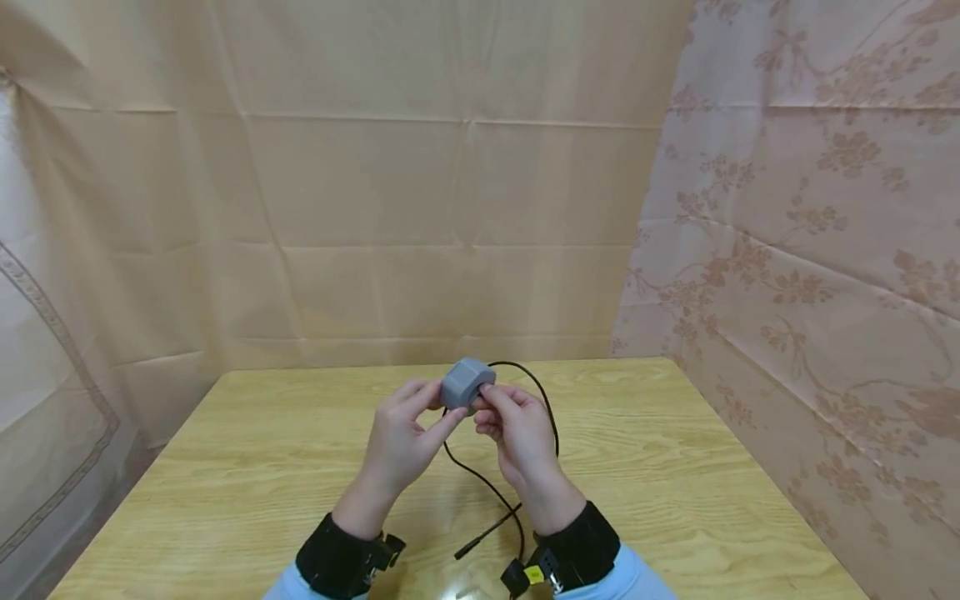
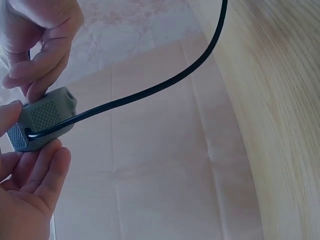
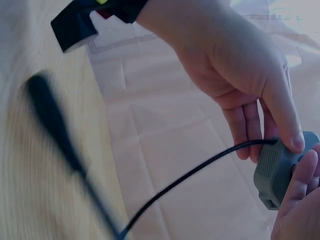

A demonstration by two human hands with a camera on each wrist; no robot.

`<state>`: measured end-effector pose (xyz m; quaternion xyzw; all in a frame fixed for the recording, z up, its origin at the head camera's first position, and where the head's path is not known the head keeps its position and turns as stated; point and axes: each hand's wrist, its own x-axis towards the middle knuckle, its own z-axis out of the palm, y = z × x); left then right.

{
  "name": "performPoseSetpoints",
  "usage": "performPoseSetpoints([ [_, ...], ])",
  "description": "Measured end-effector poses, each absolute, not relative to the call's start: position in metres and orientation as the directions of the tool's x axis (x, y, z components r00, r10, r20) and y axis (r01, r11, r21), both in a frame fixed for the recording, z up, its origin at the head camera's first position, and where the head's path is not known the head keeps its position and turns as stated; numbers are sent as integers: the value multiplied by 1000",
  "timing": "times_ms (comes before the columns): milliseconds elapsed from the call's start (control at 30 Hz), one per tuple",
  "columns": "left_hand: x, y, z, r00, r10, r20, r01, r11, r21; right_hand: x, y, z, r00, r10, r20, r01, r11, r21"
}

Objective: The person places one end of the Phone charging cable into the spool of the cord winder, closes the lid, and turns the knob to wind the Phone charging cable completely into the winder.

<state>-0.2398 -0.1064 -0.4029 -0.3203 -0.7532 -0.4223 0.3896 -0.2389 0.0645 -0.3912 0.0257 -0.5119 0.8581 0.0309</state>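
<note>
Both hands hold a small grey angular block [image 1: 465, 382] with ribbed or textured faces, raised above the table. My left hand [image 1: 401, 429] grips it from the left, thumb on the near side. My right hand [image 1: 525, 429] has thumb and index finger at its right lower edge; whether a small part sits between those fingertips is hidden. A thin black cable [image 2: 145, 93] comes out of the block [image 2: 45, 120] in the left wrist view. In the right wrist view the cable [image 3: 185, 177] meets the block [image 3: 272, 172] by my left hand [image 3: 235, 70].
The cable loops over the wooden table [image 1: 660, 475], passing behind my right hand and crossing itself in front. Its dark connector end [image 1: 467, 550] hangs or lies between the wrists. Black straps [image 1: 341, 558] with small cameras wrap both wrists. Beige curtain [image 1: 420, 208] stands behind, floral cloth [image 1: 795, 250] at right.
</note>
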Motion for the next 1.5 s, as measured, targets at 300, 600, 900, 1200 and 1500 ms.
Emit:
performPoseSetpoints([
  [300,-241,-105,-404,-447,172,878,814,484,320,-239,63,-394,-999,-38,-14,35,-629,-776],
  [600,-241,-109,-403,-502,176,847,786,501,362,-240,62,-400,-997,-46,64,-33,-486,-874],
  [900,-242,-114,-400,-549,166,819,744,543,389,-235,60,-399,-984,-40,175,-150,-354,-923],
  [1200,-241,-123,-397,-641,122,758,671,569,475,-218,67,-383,-888,-127,441,-398,-269,-877],
  [1500,-242,-130,-395,-631,106,769,669,576,470,-222,95,-371,-687,-25,726,-727,54,-685],
])
